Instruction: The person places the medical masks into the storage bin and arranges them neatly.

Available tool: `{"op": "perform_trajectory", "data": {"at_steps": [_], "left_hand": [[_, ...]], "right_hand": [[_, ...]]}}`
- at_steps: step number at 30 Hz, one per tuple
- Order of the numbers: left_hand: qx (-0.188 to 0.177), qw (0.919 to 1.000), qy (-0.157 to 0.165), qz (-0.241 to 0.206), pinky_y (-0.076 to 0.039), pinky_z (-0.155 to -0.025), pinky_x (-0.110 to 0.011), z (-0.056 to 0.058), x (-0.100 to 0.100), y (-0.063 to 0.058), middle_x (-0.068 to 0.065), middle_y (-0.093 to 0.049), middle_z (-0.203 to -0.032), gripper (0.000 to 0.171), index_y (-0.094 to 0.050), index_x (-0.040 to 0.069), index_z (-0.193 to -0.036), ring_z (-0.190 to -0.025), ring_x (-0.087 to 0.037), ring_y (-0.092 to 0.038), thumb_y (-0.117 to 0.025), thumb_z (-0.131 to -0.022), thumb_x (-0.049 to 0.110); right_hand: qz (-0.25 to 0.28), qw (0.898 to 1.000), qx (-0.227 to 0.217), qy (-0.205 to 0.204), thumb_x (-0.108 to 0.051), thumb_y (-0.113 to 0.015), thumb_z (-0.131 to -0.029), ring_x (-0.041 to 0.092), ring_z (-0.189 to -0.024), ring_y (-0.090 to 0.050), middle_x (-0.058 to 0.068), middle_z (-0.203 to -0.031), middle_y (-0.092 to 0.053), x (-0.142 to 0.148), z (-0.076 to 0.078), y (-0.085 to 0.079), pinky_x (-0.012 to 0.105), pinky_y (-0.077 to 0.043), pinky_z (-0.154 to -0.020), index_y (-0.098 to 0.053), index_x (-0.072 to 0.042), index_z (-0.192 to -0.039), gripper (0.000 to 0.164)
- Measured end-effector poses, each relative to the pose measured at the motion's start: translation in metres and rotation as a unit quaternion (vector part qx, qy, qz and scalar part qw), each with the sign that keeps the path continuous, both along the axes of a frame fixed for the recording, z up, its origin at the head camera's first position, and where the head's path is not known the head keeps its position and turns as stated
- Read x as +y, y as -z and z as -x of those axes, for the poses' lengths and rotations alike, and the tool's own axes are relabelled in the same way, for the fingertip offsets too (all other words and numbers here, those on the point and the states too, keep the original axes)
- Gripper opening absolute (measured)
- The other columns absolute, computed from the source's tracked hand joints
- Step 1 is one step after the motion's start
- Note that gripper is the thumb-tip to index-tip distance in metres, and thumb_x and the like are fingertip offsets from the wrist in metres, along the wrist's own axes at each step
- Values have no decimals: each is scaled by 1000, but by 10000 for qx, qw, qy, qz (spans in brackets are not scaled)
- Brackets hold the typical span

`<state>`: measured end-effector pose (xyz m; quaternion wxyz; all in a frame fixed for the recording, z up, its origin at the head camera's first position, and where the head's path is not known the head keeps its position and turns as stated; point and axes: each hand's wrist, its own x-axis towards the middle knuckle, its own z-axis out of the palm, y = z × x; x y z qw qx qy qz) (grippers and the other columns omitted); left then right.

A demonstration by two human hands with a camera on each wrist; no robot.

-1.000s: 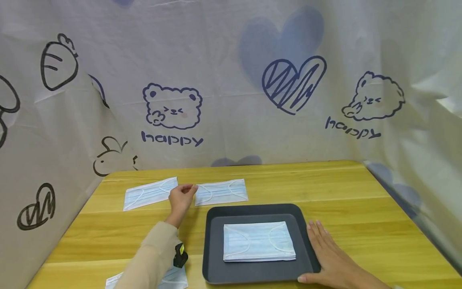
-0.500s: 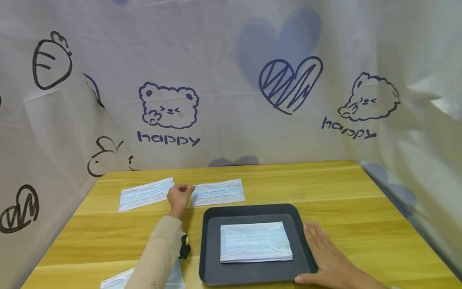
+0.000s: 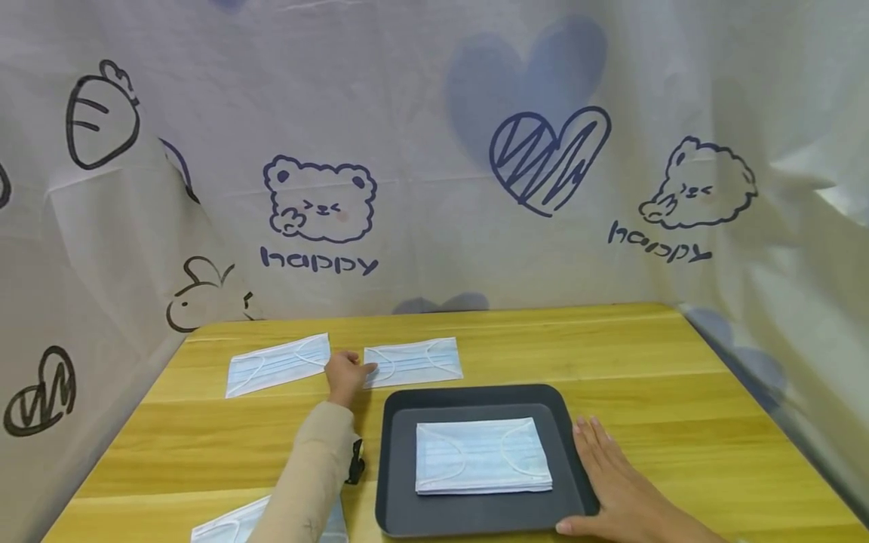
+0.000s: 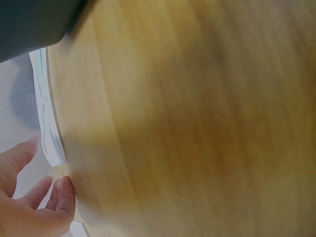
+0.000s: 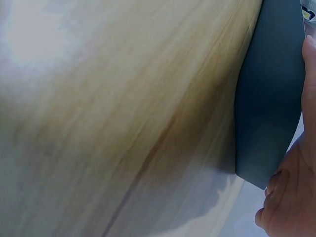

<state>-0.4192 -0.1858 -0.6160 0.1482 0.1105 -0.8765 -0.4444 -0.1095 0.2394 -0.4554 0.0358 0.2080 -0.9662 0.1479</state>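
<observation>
My left hand [image 3: 346,375] is at the back of the table, between two blue face masks. Its thumb is by the left end of the right-hand mask [image 3: 414,362]; the other mask [image 3: 274,367] lies just left of the fingers. In the left wrist view, the thumb and fingers [image 4: 63,197] stand apart with nothing pinched, and a mask [image 4: 48,118] lies flat beyond them. A dark grey tray [image 3: 468,520] carries a neat stack of masks [image 3: 483,456]. Against the tray's right side rests my right hand [image 3: 621,486], fingers straight, thumb at the near corner.
Another mask [image 3: 227,524] lies at the near left, partly covered by my left sleeve [image 3: 305,467]. A black strap device [image 3: 356,461] sits on that wrist. The wooden table [image 3: 679,369] ends at a printed white curtain [image 3: 434,188] behind and on both sides.
My left thumb has separated from the fingertips, and the hand has shifted slightly nearer beside the right-hand mask. My right hand, the tray and the masks keep their places; the head view shifted slightly.
</observation>
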Motion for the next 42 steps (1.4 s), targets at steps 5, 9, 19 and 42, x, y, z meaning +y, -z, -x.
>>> {"op": "perform_trajectory", "data": {"at_steps": [5,9,19,42], "left_hand": [[-301,9986,226,384,-48,-76,-37,6,1,6,-17,-66,-92,66,-67,-5,-96,-93,-38,-54,-87,-55,43],[-267,9976,187,610,-45,-69,-35,5,4,6,-17,-63,-85,57,-64,-4,-88,-84,-35,-53,-89,-55,35],[-311,9950,-13,947,-36,-51,-34,-2,15,-9,1,-35,-48,56,-35,16,-44,-52,-17,-33,-87,-57,30],[-197,9904,107,1362,-34,-45,-33,1,7,3,-1,-43,-47,34,-45,11,-43,-52,-20,-35,-76,-58,16]], "right_hand": [[-45,10000,61,0,-71,-62,-68,-4,-132,29,26,-151,-18,2,1,0,3,20,-99,-9,1,-148,120],[-76,10000,63,-3,-71,-62,-68,-4,-132,30,25,-152,-17,2,1,1,4,21,-98,-10,2,-147,120],[-132,9995,271,-66,-73,-61,-68,-1,-134,28,21,-155,-10,2,2,2,5,20,-101,-9,2,-147,121],[282,9981,-507,190,-71,-63,-66,-9,-129,30,25,-152,-15,1,1,-3,8,15,-104,-8,-2,-148,121]]}}
